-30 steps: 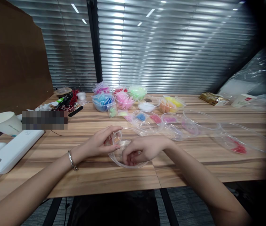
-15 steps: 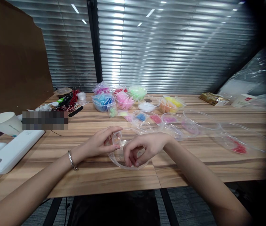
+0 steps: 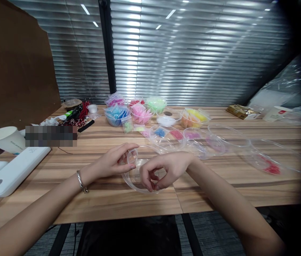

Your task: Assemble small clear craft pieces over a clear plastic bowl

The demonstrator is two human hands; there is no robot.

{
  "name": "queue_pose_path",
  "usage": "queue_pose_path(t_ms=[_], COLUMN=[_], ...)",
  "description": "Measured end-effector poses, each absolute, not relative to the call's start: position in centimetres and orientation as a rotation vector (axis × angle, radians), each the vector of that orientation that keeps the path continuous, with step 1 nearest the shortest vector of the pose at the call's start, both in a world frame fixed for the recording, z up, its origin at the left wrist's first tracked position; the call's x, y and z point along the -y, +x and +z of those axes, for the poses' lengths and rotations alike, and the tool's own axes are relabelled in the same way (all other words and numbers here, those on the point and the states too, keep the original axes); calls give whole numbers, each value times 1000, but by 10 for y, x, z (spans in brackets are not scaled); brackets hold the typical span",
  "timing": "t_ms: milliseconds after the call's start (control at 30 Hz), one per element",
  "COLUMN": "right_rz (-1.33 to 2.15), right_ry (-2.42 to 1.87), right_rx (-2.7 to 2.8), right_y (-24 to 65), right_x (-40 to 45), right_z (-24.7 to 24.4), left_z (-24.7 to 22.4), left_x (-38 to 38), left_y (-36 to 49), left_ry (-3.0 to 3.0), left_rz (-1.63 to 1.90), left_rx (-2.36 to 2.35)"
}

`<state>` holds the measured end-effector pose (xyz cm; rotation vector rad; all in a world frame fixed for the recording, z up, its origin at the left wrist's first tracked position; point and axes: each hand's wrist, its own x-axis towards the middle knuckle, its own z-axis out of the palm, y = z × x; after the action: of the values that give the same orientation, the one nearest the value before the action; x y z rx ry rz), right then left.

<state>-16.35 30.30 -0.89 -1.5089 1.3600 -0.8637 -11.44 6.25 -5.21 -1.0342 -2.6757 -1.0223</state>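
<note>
Hand-held cup beside the rim of a clear bowl (image 3: 135,187).
The small clear cup (image 3: 132,156) was at the bowl's far left edge, held between thumb and fingers of the left grip (image 3: 115,160). The right grip (image 3: 169,171) was over the bowl's right side, fingertips drawn close; whether they pinched anything could not be told. Blue packets (image 3: 117,114) lay beyond the bowl on the worktop (image 3: 105,203). The cup was judged light, thin-walled, smooth and somewhat slippery, liable to dent under hard squeezing, and best held lightly on opposite sides near its rim.
</note>
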Motion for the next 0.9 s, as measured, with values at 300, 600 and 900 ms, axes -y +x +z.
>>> queue_pose_path(t_ms=[300, 600, 900], right_rz=[-902, -1946, -1779], right_ry=[-1574, -1111, -1307], right_rx=[-1380, -1283, -1899], right_y=[-163, -168, -153], right_x=[-304, -290, -282], right_z=[-13, -35, -28], left_z=[-56, -50, -41], left_x=[-60, -55, -61], left_y=[-114, -114, -111], left_ry=[-1002, -944, -996], left_rz=[-1044, -1218, -1363], left_rx=[2705, 2739, 2829])
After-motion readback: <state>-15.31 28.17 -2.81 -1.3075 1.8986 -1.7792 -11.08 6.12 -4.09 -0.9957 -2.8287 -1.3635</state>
